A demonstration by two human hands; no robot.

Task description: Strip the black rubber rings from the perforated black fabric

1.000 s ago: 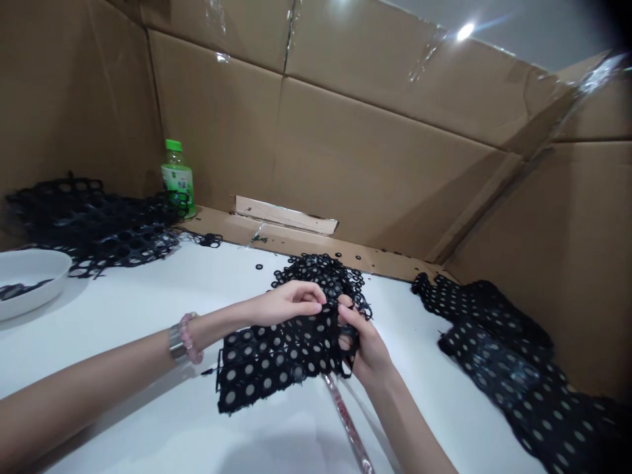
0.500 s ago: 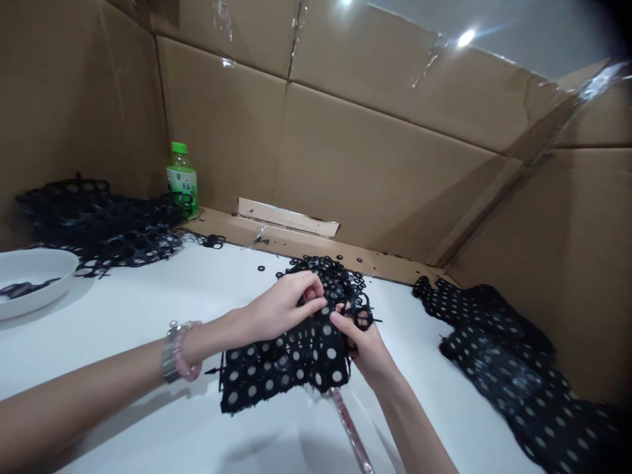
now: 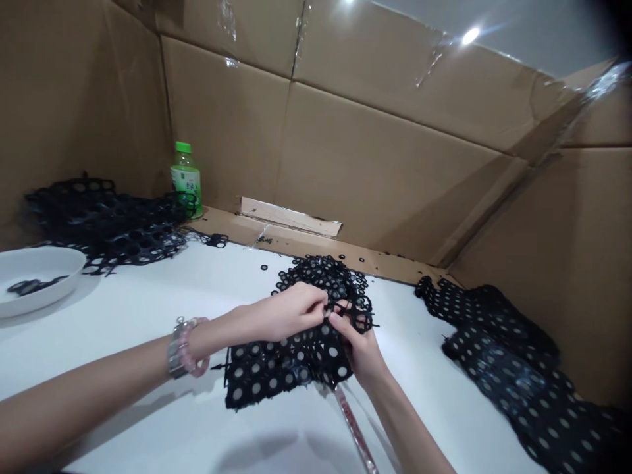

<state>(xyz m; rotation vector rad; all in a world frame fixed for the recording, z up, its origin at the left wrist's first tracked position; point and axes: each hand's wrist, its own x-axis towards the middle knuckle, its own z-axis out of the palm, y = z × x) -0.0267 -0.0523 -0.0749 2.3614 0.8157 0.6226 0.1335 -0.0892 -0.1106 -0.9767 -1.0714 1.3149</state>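
A black rubber sheet (image 3: 269, 375) with rows of round pale spots is held up over the white table. My right hand (image 3: 364, 352) grips it at its right side, thumb on top, with an open black lattice strip (image 3: 363, 316) hanging over the fingers. Closed in a pinch, my left hand (image 3: 291, 313) meets the sheet's upper edge beside my right thumb; the exact spot it pinches is partly hidden. Just behind both hands lies a heap of small black rings (image 3: 320, 266). A narrow reddish stick in clear wrap (image 3: 353, 424) lies below the sheet.
At left stand a white bowl (image 3: 74, 280) with black pieces inside, a pile of black ring lattice (image 3: 113, 224) and a green bottle (image 3: 186, 181). More spotted black sheets (image 3: 513, 375) lie at right. Cardboard walls (image 3: 375, 158) enclose the white table (image 3: 162, 289).
My left hand's fingers have closed and come down against the sheet beside my right thumb. My right hand keeps its hold. The whole view has shifted slightly.
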